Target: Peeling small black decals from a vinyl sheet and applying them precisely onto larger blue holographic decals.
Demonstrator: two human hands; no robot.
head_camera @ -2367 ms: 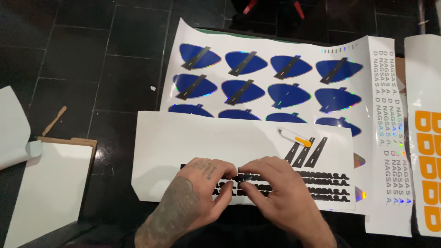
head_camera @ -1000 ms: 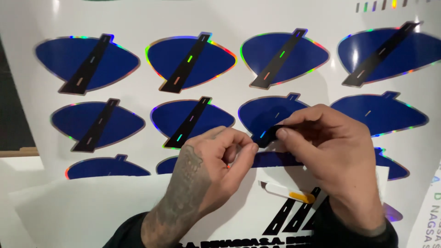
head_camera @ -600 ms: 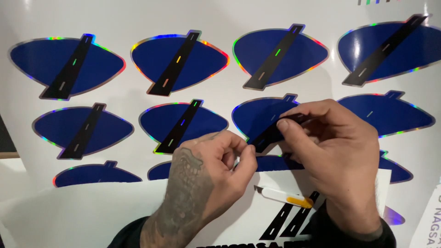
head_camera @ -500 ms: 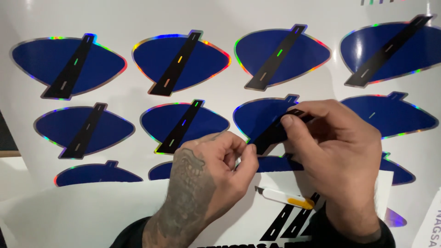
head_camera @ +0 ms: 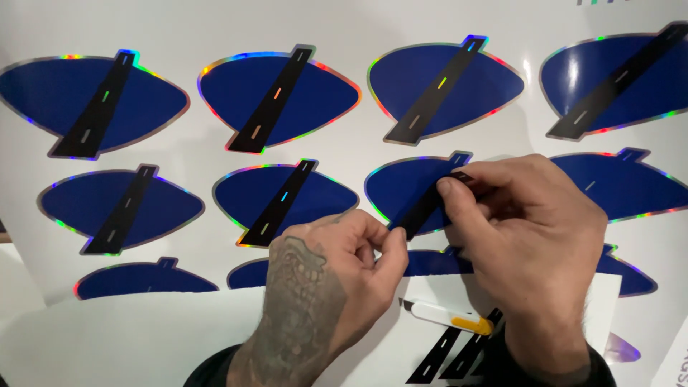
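Laying a black road strip onto a blue decal on the big white sticker sheet.

Filling the view, the glossy sheet carries rows of blue teardrop decals with rainbow-foil edges; six finished ones already wear a diagonal road stripe, like the decal in the far row. The middle-row decal under the hands is being fitted now, while the one to its right and the near-row decals look bare, so much seems left. A white backing sheet overlaps the near edge, holding spare road strips and a white-and-orange utility knife. The right hand pinches the strip's far end; the left hand pinches its near end at the decal's edge. No surface or room shows beyond the sheets.
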